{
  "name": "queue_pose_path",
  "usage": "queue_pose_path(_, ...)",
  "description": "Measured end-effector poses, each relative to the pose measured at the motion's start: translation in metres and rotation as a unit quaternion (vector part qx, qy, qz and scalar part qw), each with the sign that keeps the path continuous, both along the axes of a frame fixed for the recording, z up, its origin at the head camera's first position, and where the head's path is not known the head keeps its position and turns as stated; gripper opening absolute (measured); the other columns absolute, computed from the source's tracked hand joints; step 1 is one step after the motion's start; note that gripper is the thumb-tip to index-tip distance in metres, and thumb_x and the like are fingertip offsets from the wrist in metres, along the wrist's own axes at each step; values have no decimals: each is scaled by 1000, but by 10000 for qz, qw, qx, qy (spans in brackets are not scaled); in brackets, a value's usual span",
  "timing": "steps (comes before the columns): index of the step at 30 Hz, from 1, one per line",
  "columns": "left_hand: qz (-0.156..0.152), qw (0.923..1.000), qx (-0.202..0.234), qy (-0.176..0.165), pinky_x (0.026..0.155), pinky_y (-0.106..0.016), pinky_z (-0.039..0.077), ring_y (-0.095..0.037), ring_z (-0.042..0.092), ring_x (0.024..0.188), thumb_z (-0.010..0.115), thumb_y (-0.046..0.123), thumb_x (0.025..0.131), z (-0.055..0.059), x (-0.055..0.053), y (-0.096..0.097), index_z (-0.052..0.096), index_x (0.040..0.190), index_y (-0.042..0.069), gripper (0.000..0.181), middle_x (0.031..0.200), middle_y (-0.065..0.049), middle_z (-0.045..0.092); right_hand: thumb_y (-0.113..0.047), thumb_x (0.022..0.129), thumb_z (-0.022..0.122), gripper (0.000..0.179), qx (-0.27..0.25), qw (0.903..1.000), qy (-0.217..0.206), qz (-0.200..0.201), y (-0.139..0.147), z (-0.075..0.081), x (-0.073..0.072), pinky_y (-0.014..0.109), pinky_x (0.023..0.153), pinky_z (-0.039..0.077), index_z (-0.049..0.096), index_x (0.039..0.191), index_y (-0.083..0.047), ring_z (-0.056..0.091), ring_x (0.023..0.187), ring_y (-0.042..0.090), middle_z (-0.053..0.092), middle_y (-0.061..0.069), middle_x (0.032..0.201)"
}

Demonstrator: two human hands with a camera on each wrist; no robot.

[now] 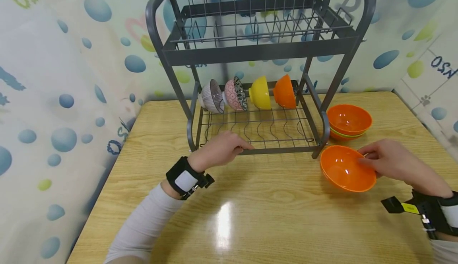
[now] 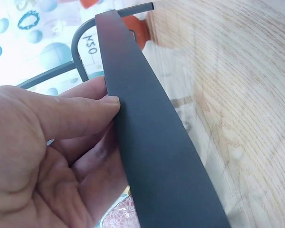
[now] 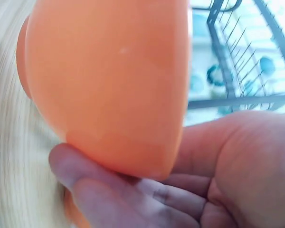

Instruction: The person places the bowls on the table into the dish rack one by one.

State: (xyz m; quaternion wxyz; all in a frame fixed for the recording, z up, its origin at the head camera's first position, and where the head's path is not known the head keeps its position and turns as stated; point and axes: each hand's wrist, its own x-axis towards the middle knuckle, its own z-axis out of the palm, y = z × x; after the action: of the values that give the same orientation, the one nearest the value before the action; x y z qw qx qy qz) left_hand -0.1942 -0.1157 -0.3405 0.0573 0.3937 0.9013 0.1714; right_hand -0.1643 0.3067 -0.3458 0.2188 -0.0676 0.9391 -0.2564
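Observation:
My right hand (image 1: 397,160) pinches the right rim of an orange bowl (image 1: 343,168), thumb inside and fingers under the outer wall. The bowl tilts a little, close over the table; its smooth outside fills much of the right wrist view. My left hand (image 1: 222,148) holds the front rail (image 2: 142,118) of a dark grey two-tier dish rack (image 1: 257,51), thumb on the rail's outer face. On the lower tier stand a striped bowl (image 1: 213,97), a pink patterned bowl (image 1: 234,95), a yellow bowl (image 1: 260,94) and another orange bowl (image 1: 285,92), all tipped on edge in a row.
Right of the rack sits a stack of bowls (image 1: 348,119), orange on top with a green rim below. The rack's upper tier holds only wire dividers (image 1: 257,25). Wooden table (image 1: 272,216) spreads in front, and a patterned wall covering (image 1: 64,97) stands behind and to the left.

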Motion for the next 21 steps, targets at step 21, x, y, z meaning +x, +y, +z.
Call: queue_pose_path(21, 158, 9997, 0, 194, 66, -23, 51, -9, 63, 73, 56, 4, 93, -3, 5, 0, 69, 120, 16, 32, 110, -2, 72, -16, 86, 67, 28, -1015, 9889, 486, 968, -109, 2, 10, 25, 54, 53, 70, 108, 0, 59, 62, 13, 69, 2, 80)
